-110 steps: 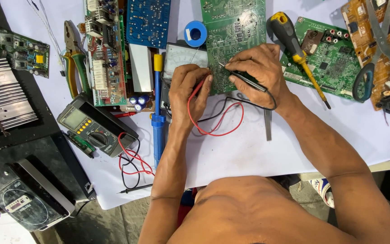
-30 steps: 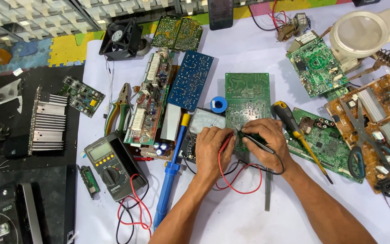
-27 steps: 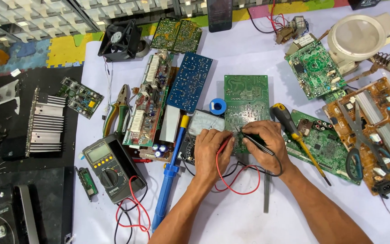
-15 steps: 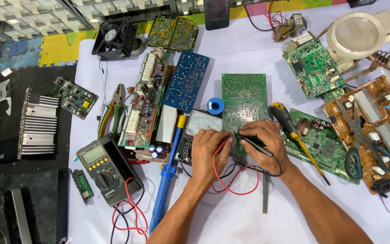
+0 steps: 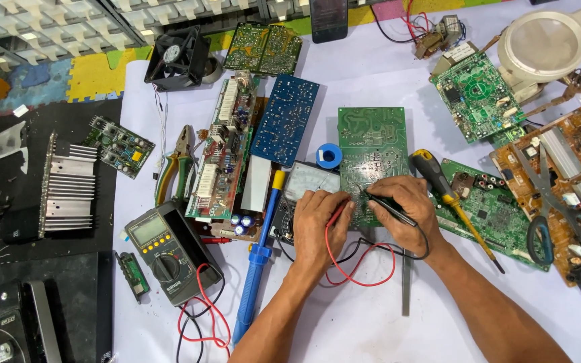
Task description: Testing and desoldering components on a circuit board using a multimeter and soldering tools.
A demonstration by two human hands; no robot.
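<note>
1. We see the right hand [image 5: 405,212] near the middle of the frame, pinching a thin black probe [image 5: 388,207]. Its tip rests on the green circuit board [image 5: 373,151].
2. The left hand [image 5: 317,225] sits just beside it, fingers curled down at the board's lower left edge. A red wire [image 5: 354,275] comes out from under it, so we think it grips a red probe, but the probe is hidden.
3. The left hand covers part of a small meter with a white dial [image 5: 311,183].
4. A blue solder pump [image 5: 258,262] lies left of the hands. A roll of blue tape [image 5: 329,156] touches the board's left edge.
5. A yellow and black screwdriver [image 5: 448,198] lies right of the right hand, across another green board [image 5: 489,208].
6. At lower left sits a dark digital meter [image 5: 163,249].
7. At the right edge, scissors [image 5: 549,208] lie on a brown board [image 5: 573,175] that is cut off.
</note>
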